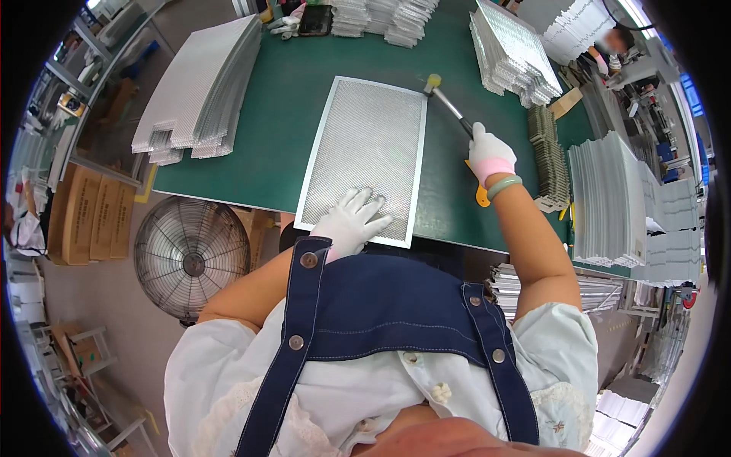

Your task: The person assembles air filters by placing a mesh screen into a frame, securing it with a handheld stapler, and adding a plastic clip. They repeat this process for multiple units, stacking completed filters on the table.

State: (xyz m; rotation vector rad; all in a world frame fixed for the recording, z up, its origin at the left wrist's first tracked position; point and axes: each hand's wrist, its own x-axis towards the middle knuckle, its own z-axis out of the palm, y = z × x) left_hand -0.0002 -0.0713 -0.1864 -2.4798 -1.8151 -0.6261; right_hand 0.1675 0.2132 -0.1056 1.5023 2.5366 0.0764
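A framed metal mesh panel (pixel 369 141) lies flat on the green table (pixel 282 91), its near end at the table's front edge. My left hand (pixel 351 220), in a white glove, rests on the panel's near part with its fingers spread. To the right of the panel, my gloved right hand (pixel 489 150) is closed around the handle of a mallet (pixel 451 110). The mallet's yellowish head is beside the panel's far right corner. Below my right hand, part of an orange-yellow tool handle (pixel 482 196) shows on the table.
Mesh panels (pixel 202 84) are stacked at the left, with more stacks (pixel 514 53) at the back. Folded strips (pixel 547 156) and pale frame pieces (pixel 605 202) stand at the right. A floor fan (pixel 193 259) stands left of the table. Another person (pixel 611 47) works at the far right.
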